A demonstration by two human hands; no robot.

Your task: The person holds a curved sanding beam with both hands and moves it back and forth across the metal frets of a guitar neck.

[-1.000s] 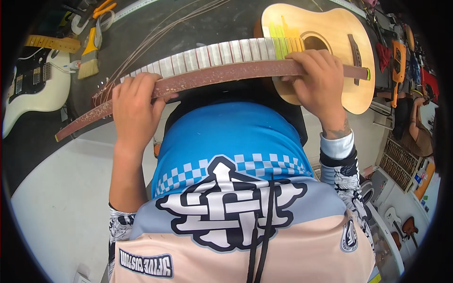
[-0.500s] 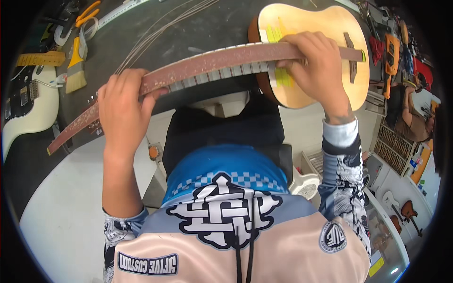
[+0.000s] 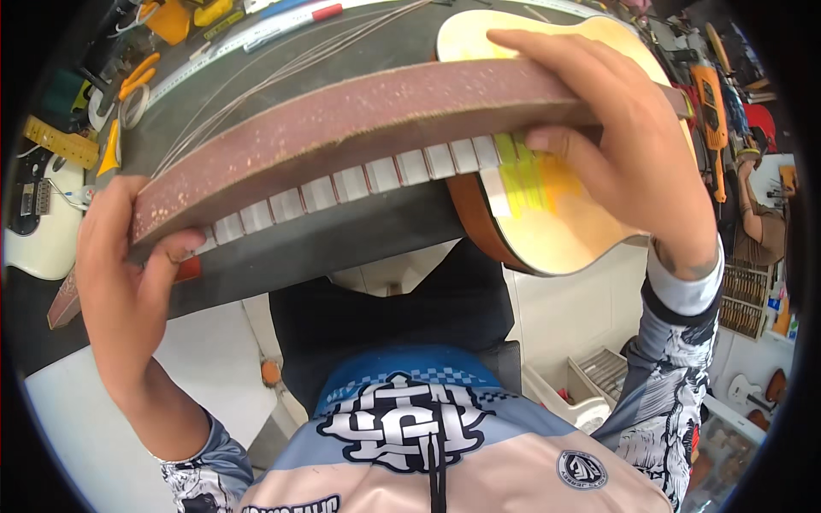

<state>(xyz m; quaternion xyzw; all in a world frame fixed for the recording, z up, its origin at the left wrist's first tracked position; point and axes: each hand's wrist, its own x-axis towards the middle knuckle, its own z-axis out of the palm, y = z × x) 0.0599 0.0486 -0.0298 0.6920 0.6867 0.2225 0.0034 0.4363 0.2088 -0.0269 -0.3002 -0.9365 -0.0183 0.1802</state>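
Going left to right. Got a white electric guitar [image 3: 38, 248] just left of the left grip, so not tons of swing room that way. Got the left grip [image 3: 118, 256] closed around a long reddish-brown bar [image 3: 342, 107], thumb tucked under, one end poking out past it. Between the two grips, see the same bar running lengthwise over the taped fretboard [image 3: 351, 184]; can't tell if touching or hovering. Beyond it, loose wires [image 3: 299, 64]; on the near side, front edge of the dark surface [image 3: 368, 235], passing close to the left grip. Over the pale guitar body [image 3: 564, 235], got the right grip [image 3: 637, 141] clamped on the bar, thumb below. Looks like lining up bar with fretboard. Probably calls for even, level pressure from both grips, minding the orange tool [image 3: 708, 111] right of the right grip.
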